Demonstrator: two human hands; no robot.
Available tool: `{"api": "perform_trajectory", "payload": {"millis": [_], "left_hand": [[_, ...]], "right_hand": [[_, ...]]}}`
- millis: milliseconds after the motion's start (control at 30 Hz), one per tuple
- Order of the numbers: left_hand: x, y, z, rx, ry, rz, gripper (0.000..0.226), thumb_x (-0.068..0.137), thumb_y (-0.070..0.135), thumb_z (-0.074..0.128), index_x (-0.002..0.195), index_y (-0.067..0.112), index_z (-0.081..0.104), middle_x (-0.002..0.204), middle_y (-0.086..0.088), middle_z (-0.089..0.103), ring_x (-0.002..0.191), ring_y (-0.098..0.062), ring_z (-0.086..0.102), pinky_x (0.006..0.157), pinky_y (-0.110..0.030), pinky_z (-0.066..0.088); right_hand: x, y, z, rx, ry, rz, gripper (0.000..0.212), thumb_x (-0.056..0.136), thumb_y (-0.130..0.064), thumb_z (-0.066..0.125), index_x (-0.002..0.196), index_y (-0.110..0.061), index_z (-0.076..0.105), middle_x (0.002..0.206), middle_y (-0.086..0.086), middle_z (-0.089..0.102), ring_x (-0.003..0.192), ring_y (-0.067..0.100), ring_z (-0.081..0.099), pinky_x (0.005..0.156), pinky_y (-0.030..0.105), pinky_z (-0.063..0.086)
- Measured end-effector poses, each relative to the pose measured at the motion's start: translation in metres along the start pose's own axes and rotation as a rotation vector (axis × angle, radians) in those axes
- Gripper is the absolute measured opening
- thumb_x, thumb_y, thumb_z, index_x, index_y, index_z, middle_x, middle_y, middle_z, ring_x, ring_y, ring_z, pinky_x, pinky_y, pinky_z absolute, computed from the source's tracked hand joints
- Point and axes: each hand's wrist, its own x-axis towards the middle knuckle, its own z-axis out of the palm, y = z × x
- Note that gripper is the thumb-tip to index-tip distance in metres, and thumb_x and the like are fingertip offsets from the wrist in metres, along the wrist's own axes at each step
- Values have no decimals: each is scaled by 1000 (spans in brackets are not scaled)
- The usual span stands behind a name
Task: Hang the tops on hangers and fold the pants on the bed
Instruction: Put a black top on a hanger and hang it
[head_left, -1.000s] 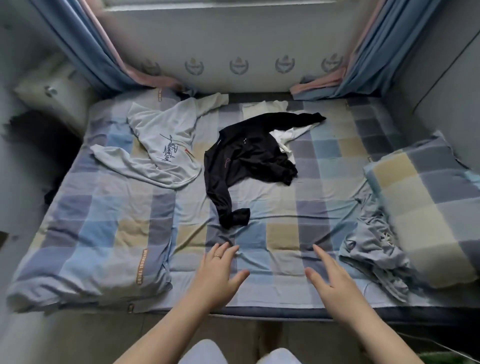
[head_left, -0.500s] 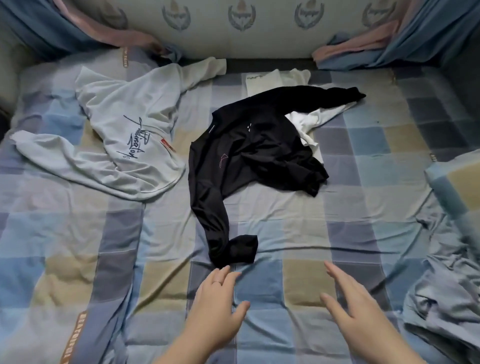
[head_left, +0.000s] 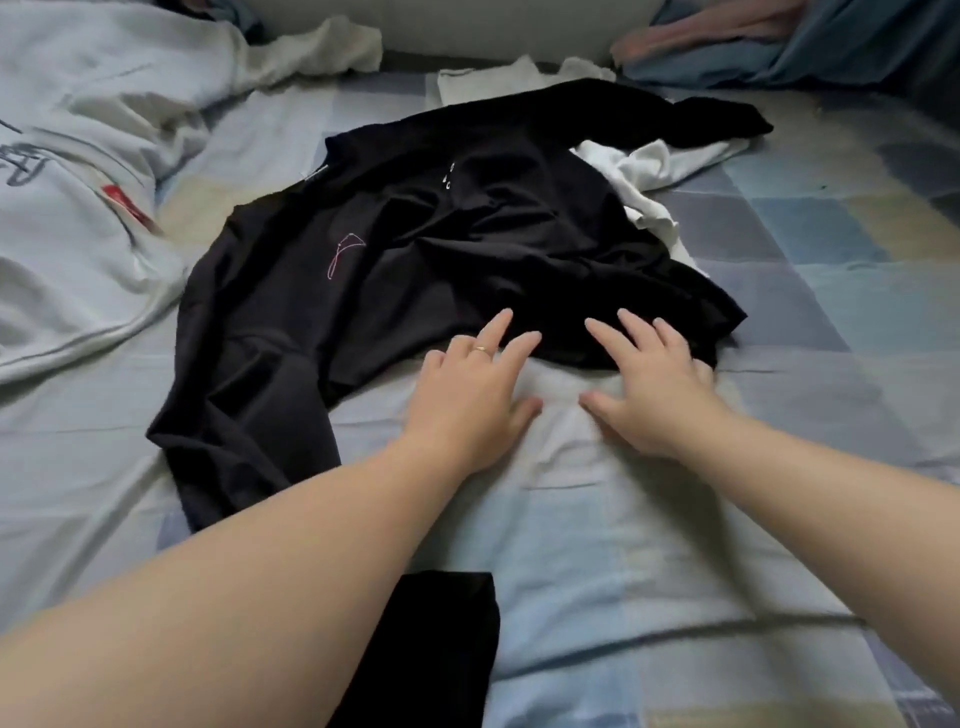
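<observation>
black top (head_left: 426, 244), hem at both hands' fingertips (head_left: 506, 317)

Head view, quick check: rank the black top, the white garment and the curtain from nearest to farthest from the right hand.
1. The black top, at the right hand's fingertips.
2. The white garment, beyond, peeking from behind the top.
3. The curtain, far right corner.

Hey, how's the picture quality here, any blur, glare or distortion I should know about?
In the head view the light is dim, cool and soft, with no glare or hard shadows; the right hand is slightly smeared, the left hand sharper; the wide lens swells the forearms near the bottom edge; the black top shows little fold detail.
</observation>
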Motion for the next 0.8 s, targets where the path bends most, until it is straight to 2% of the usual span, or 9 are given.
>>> {"api": "perform_trajectory", "payload": {"millis": [67, 200, 300, 400, 533, 667, 800], "left_hand": [[21, 3, 17, 33, 81, -21, 65, 94, 63, 45, 153, 44, 26, 163, 3, 29, 125, -30, 43, 92, -43, 37], [54, 7, 26, -9, 165, -82, 38, 99, 50, 47, 135, 40, 53, 136, 0, 49, 108, -30, 48, 79, -38, 33], [54, 12, 24, -80, 210, -78, 22, 104, 37, 46, 117, 29, 61, 123, 1, 54, 101, -29, 48, 75, -37, 32], [32, 12, 17, -174, 180, -90, 21, 104, 35, 47, 114, 25, 62, 115, 3, 55, 104, -27, 47, 75, -36, 30], [-34, 26, -1, -299, 91, -191, 17, 102, 30, 50, 109, 23, 64, 107, 5, 57, 101, -23, 50, 76, -33, 28], [-114, 42, -49, -265, -189, -246, 21, 104, 32, 45, 113, 24, 62, 108, 2, 59, 105, -26, 53, 78, -37, 37], [-202, 56, -124, -282, -502, -337, 24, 105, 36, 40, 118, 31, 60, 117, 4, 61, 113, -28, 56, 89, -44, 44]], "right_hand": [[15, 5, 14, -16, 73, 11, 68, 94, -61, 48, 152, -50, 16, 166, -10, 7, 152, 25, 7, 112, 60, 22], [29, 10, 25, -49, 315, 4, 47, 98, -33, 51, 145, -33, 46, 151, -1, 42, 131, 35, 40, 99, 49, 36], [35, 10, 13, -14, 308, 25, 35, 101, -20, 49, 134, -27, 61, 138, -1, 52, 118, 36, 46, 96, 44, 41], [19, 3, -5, 32, 190, 27, 36, 100, -17, 45, 129, -29, 64, 131, -1, 60, 119, 35, 52, 98, 43, 46], [-41, -8, -23, -5, 4, 2, 35, 100, -24, 46, 125, -38, 65, 125, 1, 67, 113, 34, 60, 92, 40, 47], [-112, -22, -45, 8, -264, 0, 28, 102, -34, 47, 120, -45, 66, 118, 0, 68, 107, 33, 62, 83, 37, 47], [-196, -45, -84, 73, -543, -53, 18, 100, -41, 52, 108, -39, 69, 101, -3, 66, 97, 30, 62, 81, 39, 53]]}}
